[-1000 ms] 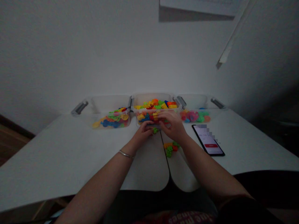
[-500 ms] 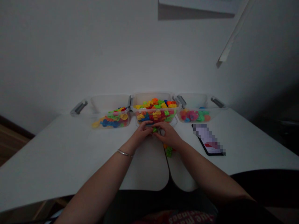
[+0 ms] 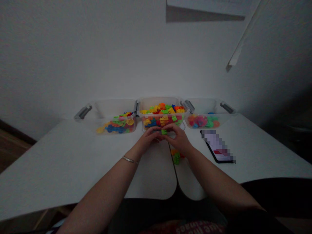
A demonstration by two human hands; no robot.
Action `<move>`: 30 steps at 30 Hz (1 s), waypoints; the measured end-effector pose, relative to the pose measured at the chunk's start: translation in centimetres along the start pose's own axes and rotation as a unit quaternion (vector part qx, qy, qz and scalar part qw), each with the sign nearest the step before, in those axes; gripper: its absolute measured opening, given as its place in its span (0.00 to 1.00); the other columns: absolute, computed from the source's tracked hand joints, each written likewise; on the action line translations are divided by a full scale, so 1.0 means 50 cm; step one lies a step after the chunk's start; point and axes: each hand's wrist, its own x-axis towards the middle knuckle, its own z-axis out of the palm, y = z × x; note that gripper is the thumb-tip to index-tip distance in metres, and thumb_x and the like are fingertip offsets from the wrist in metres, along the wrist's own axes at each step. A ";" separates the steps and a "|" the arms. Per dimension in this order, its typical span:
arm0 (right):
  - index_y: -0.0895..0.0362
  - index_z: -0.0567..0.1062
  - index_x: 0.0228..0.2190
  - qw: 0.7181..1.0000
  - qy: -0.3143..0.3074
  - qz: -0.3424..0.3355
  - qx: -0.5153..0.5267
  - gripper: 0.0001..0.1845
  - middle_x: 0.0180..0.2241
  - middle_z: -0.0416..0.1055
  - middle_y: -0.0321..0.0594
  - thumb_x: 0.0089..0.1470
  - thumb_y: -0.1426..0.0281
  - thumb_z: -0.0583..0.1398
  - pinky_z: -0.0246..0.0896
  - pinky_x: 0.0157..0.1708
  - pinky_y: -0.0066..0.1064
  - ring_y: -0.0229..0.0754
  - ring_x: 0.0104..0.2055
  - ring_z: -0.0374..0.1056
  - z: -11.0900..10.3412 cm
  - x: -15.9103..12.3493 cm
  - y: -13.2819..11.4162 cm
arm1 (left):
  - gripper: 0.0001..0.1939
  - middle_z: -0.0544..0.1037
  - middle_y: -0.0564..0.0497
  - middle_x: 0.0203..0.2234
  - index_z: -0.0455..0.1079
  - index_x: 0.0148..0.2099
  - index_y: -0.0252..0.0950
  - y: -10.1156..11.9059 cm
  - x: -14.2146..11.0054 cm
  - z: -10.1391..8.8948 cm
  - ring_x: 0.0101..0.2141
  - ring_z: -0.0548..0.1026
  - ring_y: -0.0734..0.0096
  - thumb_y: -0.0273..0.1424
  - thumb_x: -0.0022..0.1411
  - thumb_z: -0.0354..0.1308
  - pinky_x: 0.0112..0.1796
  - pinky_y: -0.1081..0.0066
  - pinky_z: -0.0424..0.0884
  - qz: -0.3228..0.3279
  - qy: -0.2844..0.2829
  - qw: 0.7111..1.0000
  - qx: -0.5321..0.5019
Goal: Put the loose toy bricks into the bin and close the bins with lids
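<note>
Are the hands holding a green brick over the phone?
No, the left hand and right hand hold the green brick in front of the middle clear bin.

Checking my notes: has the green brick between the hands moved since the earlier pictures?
Yes: the green brick has moved away from the person and slightly right, closer to the clear middle bin, which has stayed put.

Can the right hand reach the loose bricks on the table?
Probably yes: the right hand is just beside the loose plastic bricks with nothing between, though its fingers are on a green brick.
</note>
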 end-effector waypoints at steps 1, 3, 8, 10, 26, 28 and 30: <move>0.51 0.74 0.38 1.000 0.028 -0.007 0.002 0.09 0.40 0.77 0.41 0.53 0.67 0.64 0.71 0.45 0.41 0.45 0.43 0.74 -0.006 0.007 -0.002 | 0.26 0.79 0.52 0.27 0.71 0.47 0.36 0.002 -0.002 0.000 0.31 0.77 0.69 0.45 0.49 0.68 0.36 0.68 0.69 0.005 -0.002 1.000 0.006; 0.51 0.74 0.35 0.996 0.085 -0.032 -0.007 0.05 0.40 0.78 0.42 0.54 0.66 0.62 0.70 0.47 0.43 0.46 0.45 0.74 -0.023 0.024 -0.005 | 0.25 0.80 0.51 0.28 0.71 0.46 0.36 0.004 -0.005 -0.001 0.32 0.77 0.69 0.46 0.51 0.66 0.36 0.68 0.68 0.009 -0.003 1.000 0.030; 0.51 0.76 0.29 0.976 0.172 -0.047 -0.124 0.04 0.40 0.78 0.43 0.54 0.70 0.60 0.71 0.47 0.44 0.48 0.48 0.72 -0.070 0.078 -0.018 | 0.22 0.81 0.51 0.28 0.72 0.43 0.37 -0.005 -0.001 -0.010 0.30 0.76 0.70 0.46 0.51 0.66 0.33 0.69 0.67 0.010 0.019 0.995 0.094; 0.51 0.78 0.31 0.971 0.170 -0.040 -0.161 0.07 0.42 0.78 0.45 0.54 0.71 0.58 0.72 0.44 0.42 0.48 0.47 0.72 -0.082 0.099 -0.024 | 0.20 0.80 0.51 0.28 0.72 0.42 0.37 -0.011 0.004 -0.014 0.29 0.76 0.70 0.45 0.52 0.65 0.32 0.70 0.68 0.015 0.020 0.994 0.103; 0.60 0.82 0.38 0.909 0.022 0.001 -0.415 0.22 0.43 0.80 0.50 0.65 0.65 0.50 0.61 0.54 0.49 0.54 0.47 0.72 -0.062 0.123 -0.032 | 0.10 0.83 0.48 0.35 0.73 0.42 0.36 -0.012 -0.001 -0.017 0.39 0.80 0.62 0.33 0.59 0.57 0.45 0.61 0.74 0.061 -0.009 0.969 0.238; 0.59 0.81 0.38 0.910 0.013 -0.007 -0.415 0.21 0.43 0.80 0.49 0.65 0.65 0.50 0.60 0.55 0.49 0.53 0.46 0.72 -0.063 0.123 -0.027 | 0.10 0.83 0.48 0.35 0.73 0.42 0.36 -0.010 -0.001 -0.016 0.39 0.80 0.63 0.33 0.59 0.57 0.45 0.61 0.74 0.053 -0.010 0.969 0.239; 0.59 0.81 0.40 0.914 0.010 -0.015 -0.405 0.20 0.45 0.80 0.49 0.64 0.66 0.51 0.58 0.58 0.50 0.53 0.48 0.72 -0.064 0.121 -0.020 | 0.10 0.83 0.48 0.34 0.73 0.42 0.36 -0.008 -0.002 -0.015 0.38 0.80 0.63 0.32 0.59 0.56 0.44 0.62 0.73 0.045 -0.009 0.969 0.243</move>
